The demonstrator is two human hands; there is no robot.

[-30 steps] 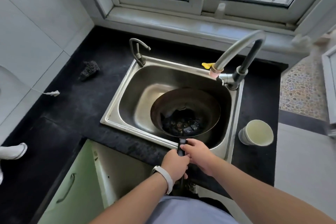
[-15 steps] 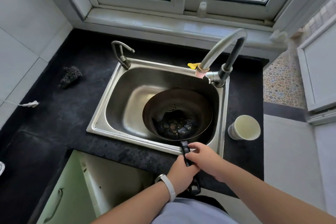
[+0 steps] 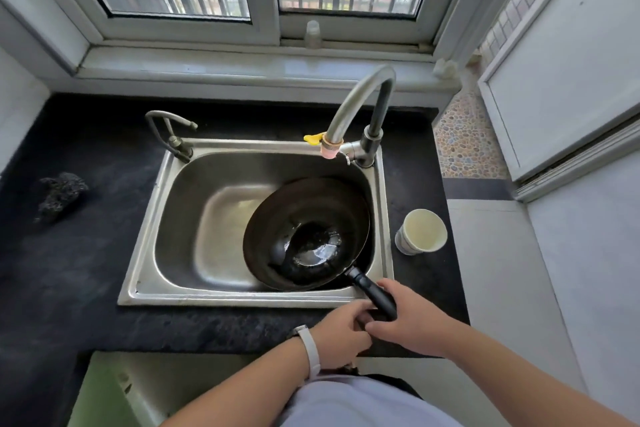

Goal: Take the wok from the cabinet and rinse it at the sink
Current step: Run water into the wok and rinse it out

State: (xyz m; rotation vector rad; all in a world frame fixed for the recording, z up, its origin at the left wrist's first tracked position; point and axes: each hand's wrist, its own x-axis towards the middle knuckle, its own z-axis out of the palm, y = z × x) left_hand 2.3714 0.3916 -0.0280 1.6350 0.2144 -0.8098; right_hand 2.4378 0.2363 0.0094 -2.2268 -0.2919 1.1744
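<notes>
A dark scouring pad lies on the black tabletop at left as we tip the wok inside the steel sink, its bowl leaning toward the basin's right wall below the faucet, likely so rinse water can run across it. Our left hand curls round the end of the handle and our right hand wraps it just ahead, two grips to steady the pan; a paper cup stands just beside the sink.

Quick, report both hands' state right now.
Left hand: closed, gripping the wok handle at its near end.
Right hand: closed, gripping the wok handle too.
</notes>
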